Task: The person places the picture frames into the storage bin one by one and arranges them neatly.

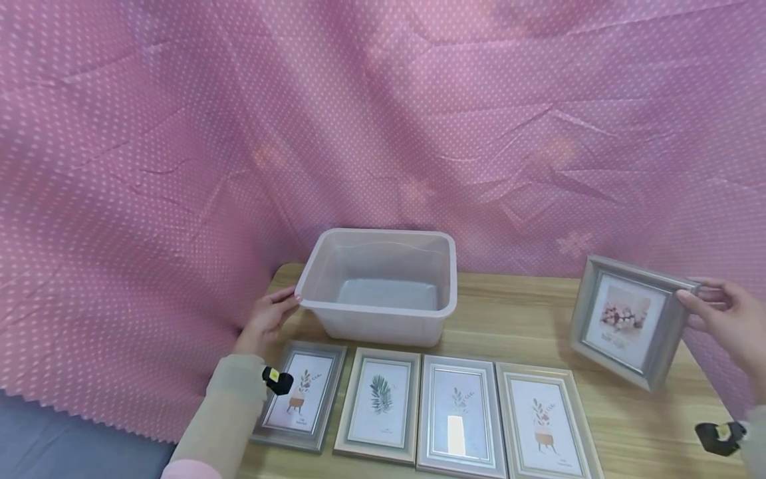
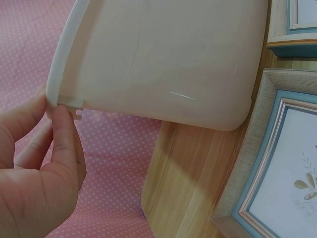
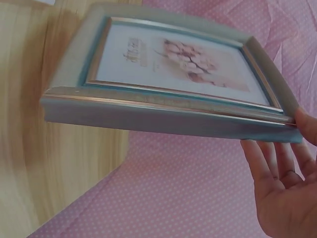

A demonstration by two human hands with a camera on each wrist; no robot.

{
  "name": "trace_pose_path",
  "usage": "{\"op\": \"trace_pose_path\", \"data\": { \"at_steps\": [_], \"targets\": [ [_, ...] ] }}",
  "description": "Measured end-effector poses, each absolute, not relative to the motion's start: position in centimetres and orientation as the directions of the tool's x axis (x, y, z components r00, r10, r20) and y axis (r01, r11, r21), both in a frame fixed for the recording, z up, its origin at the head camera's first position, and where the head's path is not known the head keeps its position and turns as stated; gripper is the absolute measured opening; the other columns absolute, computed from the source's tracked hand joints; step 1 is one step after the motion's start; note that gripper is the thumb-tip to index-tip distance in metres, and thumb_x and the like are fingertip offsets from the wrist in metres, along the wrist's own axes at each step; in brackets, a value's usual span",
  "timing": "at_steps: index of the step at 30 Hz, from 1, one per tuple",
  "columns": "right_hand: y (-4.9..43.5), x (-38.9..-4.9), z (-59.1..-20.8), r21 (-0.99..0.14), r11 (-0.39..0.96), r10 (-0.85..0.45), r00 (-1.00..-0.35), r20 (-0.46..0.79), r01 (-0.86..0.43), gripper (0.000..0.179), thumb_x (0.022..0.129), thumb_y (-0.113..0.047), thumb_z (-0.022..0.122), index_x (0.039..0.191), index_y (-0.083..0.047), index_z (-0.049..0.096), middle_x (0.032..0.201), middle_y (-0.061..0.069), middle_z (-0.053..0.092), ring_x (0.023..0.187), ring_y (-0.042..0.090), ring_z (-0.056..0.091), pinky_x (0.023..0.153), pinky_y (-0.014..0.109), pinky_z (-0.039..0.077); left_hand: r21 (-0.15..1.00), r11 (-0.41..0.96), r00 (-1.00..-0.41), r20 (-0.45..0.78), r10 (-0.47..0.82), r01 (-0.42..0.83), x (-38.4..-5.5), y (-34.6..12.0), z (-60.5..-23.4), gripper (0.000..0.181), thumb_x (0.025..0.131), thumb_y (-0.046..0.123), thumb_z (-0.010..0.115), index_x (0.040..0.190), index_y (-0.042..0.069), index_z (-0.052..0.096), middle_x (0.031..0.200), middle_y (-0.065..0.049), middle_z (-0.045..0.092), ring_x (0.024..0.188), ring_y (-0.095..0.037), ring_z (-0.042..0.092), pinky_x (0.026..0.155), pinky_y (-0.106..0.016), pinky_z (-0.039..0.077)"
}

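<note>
My left hand (image 1: 271,313) pinches the left front corner of the rim of a translucent plastic bin (image 1: 383,326). In the left wrist view, thumb and fingers (image 2: 63,134) meet at that corner, under the white rim (image 2: 59,64). On the far right, my right hand (image 1: 727,316) grips a picture frame (image 1: 670,332) with a pink flower print by its upper right corner. This picture frame is tilted, and the right wrist view shows the thumb at its front edge and the fingers behind. Nothing lies inside the bin.
Several picture frames lie face up in a row before the bin: one with a plant pot print (image 1: 335,399) at left, a green leaf one (image 1: 413,399), then two more (image 1: 499,419) (image 1: 574,399). Pink dotted cloth (image 1: 509,133) hangs behind the wooden table (image 1: 509,299).
</note>
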State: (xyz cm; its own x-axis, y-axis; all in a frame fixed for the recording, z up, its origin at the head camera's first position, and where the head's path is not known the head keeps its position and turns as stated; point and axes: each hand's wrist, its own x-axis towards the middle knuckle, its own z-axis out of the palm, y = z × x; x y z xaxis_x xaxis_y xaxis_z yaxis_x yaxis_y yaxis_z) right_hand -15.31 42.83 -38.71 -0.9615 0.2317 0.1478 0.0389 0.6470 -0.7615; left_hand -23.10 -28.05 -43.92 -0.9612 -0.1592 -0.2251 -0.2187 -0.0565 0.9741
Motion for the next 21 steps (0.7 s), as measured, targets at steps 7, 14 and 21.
{"op": "trace_pose_path", "data": {
  "at_steps": [7, 14, 21],
  "targets": [
    [39.8, -15.3, -37.4, -0.78, 0.625, 0.238, -0.944, 0.229, -0.032, 0.054, 0.095, -0.022, 0.061, 0.133, 0.008, 0.039, 0.099, -0.006, 0.05, 0.072, -0.016, 0.046, 0.056, 0.005, 0.049, 0.975, -0.073, -0.963, -0.22, -0.157, -0.211, -23.2, -27.9, -44.0, 0.047, 0.092, -0.005, 0.058, 0.136, -0.008, 0.043, 0.137, -0.024, 0.045, 0.099, -0.009, 0.061, 0.101, -0.033, 0.043],
    [35.6, -15.7, -36.0, -0.84, 0.525, 0.268, -0.911, 0.315, -0.136, 0.029, 0.093, -0.015, 0.063, 0.116, -0.025, 0.048, 0.095, -0.018, 0.05, 0.079, -0.011, 0.052, 0.065, 0.008, 0.051, 0.973, -0.089, -0.962, -0.226, -0.156, -0.214, -23.1, -28.0, -43.8, 0.049, 0.091, -0.005, 0.059, 0.137, -0.008, 0.041, 0.133, -0.019, 0.051, 0.094, -0.006, 0.062, 0.103, -0.035, 0.041],
    [30.6, -16.9, -34.4, -0.871, 0.398, 0.382, -0.811, 0.444, -0.289, 0.034, 0.083, 0.006, 0.069, 0.098, -0.02, 0.055, 0.082, -0.012, 0.059, 0.066, -0.003, 0.058, 0.059, 0.013, 0.054, 0.973, -0.088, -0.962, -0.226, -0.156, -0.214, -22.9, -28.0, -43.6, 0.049, 0.092, -0.004, 0.059, 0.137, -0.008, 0.041, 0.135, -0.022, 0.048, 0.094, -0.006, 0.061, 0.099, -0.029, 0.045]
  ]
}}
